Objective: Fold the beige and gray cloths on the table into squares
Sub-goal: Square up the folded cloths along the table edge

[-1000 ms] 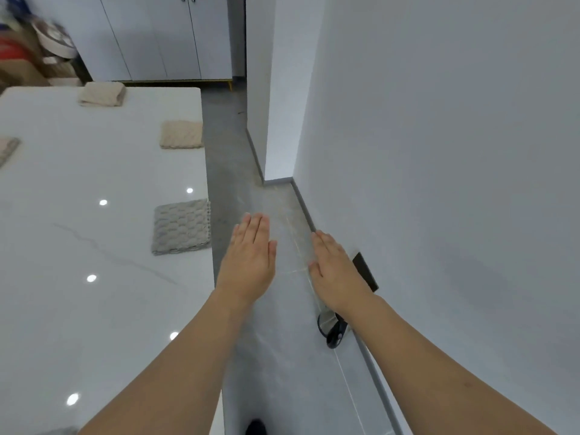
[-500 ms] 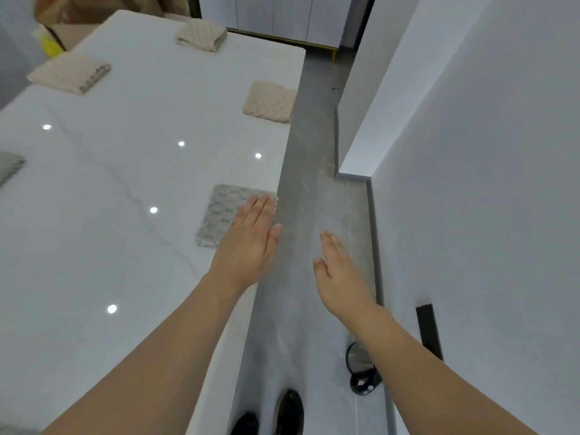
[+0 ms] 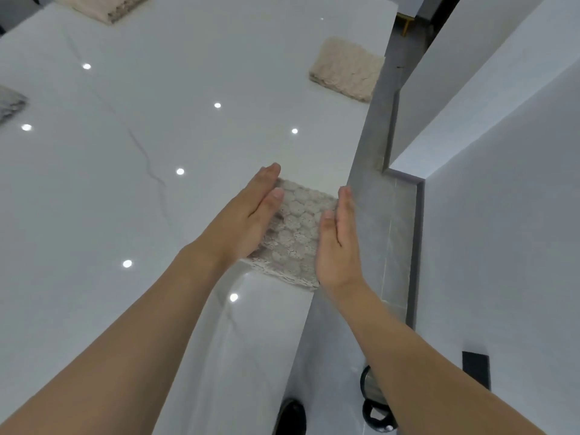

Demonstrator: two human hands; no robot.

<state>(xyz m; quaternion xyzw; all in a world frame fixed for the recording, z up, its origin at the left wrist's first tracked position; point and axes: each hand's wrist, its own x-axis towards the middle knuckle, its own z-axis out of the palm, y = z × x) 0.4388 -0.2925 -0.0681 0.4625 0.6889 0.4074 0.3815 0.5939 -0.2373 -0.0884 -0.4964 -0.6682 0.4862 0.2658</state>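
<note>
A folded gray textured cloth (image 3: 293, 233) lies at the right edge of the white table (image 3: 157, 183). My left hand (image 3: 248, 218) is against its left side with straight fingers. My right hand (image 3: 337, 243) stands flat against its right side, at the table edge. Farther along the same edge lies a folded beige cloth (image 3: 346, 69). Another folded beige cloth (image 3: 103, 6) sits at the top left. A gray cloth (image 3: 11, 103) shows partly at the left border.
A narrow gray floor strip (image 3: 376, 215) runs between the table and a white wall (image 3: 502, 215). A round black and metal object (image 3: 375, 400) stands on the floor by the wall. A dark shoe (image 3: 292, 416) shows below.
The view turned toward the table and came closer. Both hands moved from above the floor to the two sides of the folded gray cloth.
</note>
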